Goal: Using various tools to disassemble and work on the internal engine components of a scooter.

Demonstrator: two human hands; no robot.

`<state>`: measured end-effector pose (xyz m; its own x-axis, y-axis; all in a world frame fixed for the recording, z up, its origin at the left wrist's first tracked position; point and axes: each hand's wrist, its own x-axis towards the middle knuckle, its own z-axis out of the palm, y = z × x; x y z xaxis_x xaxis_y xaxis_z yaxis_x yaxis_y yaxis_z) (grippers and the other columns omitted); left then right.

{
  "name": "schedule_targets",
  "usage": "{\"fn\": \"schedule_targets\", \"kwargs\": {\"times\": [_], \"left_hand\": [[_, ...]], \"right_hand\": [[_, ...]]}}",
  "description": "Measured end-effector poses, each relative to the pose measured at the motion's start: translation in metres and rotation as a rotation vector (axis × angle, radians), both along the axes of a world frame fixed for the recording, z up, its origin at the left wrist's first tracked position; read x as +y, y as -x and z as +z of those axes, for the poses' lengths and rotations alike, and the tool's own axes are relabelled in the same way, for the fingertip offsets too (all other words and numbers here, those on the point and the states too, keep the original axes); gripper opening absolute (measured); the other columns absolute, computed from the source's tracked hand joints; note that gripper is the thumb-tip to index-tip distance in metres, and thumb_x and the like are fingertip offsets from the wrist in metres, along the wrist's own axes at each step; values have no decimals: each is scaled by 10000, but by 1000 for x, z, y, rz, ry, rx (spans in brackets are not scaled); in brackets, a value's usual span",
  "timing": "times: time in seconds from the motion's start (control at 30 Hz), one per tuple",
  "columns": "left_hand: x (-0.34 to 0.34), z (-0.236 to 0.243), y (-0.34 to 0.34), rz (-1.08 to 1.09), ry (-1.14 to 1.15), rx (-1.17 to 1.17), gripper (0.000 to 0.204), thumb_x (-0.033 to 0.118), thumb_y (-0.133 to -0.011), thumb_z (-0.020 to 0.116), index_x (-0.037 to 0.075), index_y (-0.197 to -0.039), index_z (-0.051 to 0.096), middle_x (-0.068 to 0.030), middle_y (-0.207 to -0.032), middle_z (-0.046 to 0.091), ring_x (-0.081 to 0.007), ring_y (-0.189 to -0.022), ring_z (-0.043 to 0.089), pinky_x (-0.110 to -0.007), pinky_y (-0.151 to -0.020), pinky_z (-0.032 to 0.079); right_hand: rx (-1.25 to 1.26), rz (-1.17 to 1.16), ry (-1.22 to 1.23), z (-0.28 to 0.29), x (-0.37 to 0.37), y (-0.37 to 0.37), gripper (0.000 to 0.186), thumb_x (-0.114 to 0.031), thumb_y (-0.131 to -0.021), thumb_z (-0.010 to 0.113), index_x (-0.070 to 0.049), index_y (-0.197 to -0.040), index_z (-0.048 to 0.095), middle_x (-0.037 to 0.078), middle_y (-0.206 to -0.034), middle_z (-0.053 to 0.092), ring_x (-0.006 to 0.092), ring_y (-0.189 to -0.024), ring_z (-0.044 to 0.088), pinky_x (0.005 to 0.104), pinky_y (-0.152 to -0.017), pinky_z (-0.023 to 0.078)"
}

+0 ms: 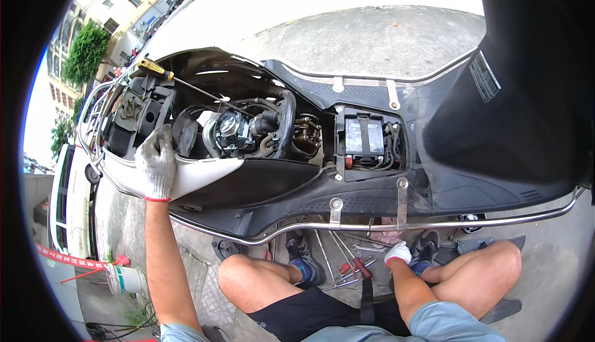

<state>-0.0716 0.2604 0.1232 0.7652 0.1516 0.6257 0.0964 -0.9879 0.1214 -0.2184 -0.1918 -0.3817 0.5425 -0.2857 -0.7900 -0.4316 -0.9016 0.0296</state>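
Observation:
My left hand [156, 159], in a whitish knitted glove with a red cuff, reaches to the rear of a scooter body. Its fingers are drawn together at the edge of the black plastic part [133, 109]; what they grip is hidden. A long screwdriver [155, 68] with a yellow and black handle lies across the open engine bay, its shaft pointing toward the carburetor [234, 128]. Low by the ground, my right hand [398, 253], gloved too, is curled beside a pinkish rag [389, 235] and several metal tools. I cannot make out what it holds.
A battery [364, 139] sits in the uncovered floorboard recess. A chromed side rail [297, 233] runs along the near side above my legs. Red-handled tools [361, 267] lie between my feet. A white bucket [124, 279] stands at the left.

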Motion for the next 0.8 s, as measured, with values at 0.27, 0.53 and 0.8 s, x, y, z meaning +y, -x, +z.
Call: {"fn": "schedule_targets", "kwargs": {"times": [0.27,0.53,0.8], "left_hand": [[5,-5,-3,-123,-121,-166,195,199,-946,642,31,-962,740,-186,-886,721,-356,-803,700,-406,-716,535],[-15,8,6,-11,-203,-150,228,257,-948,659,32,-972,694,-189,-895,716,-360,-818,691,-425,-730,535],[-144,7,51,-542,143,170,139,99,-943,631,12,-1046,667,-148,-984,695,-246,-897,676,-351,-822,518]], "right_hand": [[-167,159,-292,27,-2,-12,465,-316,-848,610,-20,-1199,683,247,-1212,661,367,-1153,635,430,-989,507],[-133,877,-401,163,1,-61,445,-419,-912,610,-198,-1297,648,169,-1153,702,341,-1070,672,420,-940,529],[-338,875,-719,420,-57,-106,267,-239,-804,671,-63,-1005,653,190,-901,689,354,-886,678,439,-792,525]]}}
